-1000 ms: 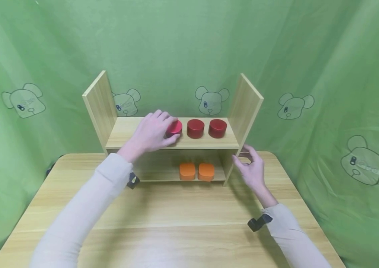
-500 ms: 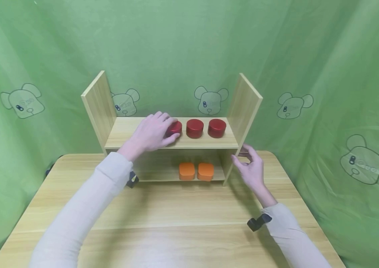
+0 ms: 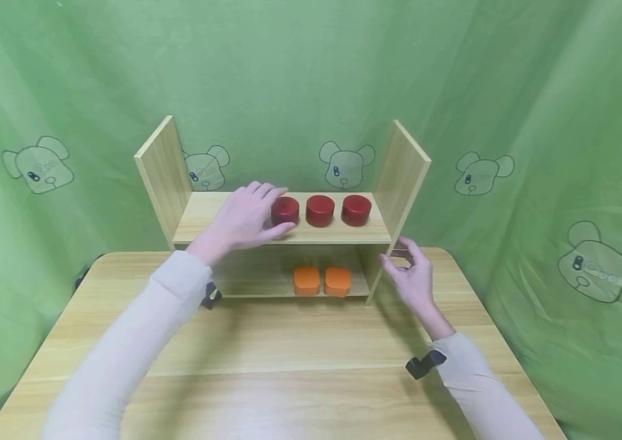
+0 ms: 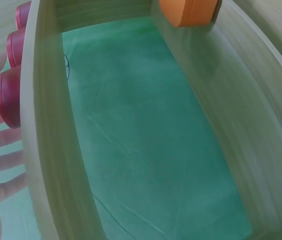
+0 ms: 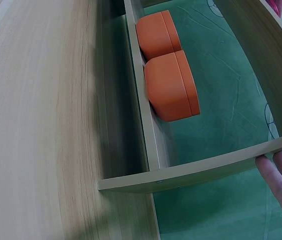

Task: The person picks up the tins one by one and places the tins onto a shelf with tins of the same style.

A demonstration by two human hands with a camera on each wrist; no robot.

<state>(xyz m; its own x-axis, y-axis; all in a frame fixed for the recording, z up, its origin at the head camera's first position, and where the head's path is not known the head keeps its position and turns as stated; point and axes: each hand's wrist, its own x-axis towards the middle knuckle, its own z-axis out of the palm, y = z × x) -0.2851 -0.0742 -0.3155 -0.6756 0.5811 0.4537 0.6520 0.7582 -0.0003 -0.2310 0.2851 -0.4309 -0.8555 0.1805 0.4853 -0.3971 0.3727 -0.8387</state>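
A light wooden shelf point(image 3: 283, 236) stands on the table, with three round red tins in a row on its upper board. My left hand point(image 3: 242, 217) is spread around the leftmost red tin point(image 3: 285, 211), thumb in front and fingers behind, and the tin's top and front show between them. In the left wrist view the fingers point(image 4: 10, 161) extend past that tin point(image 4: 11, 97). At the shelf's right side panel point(image 5: 200, 167), my right hand point(image 3: 412, 275) grips the edge, thumb on the inner face and fingers on the outer.
Beside the leftmost tin stand the middle red tin point(image 3: 319, 211) and the right red tin point(image 3: 356, 210). Two orange rounded-square tins point(image 3: 307, 282) sit on the lower board. The wooden table point(image 3: 289, 379) extends in front; a green curtain point(image 3: 289, 91) hangs behind.
My left hand has loosened from the leftmost red tin and drawn slightly left, so more of the tin shows. The right hand stays at the side panel.
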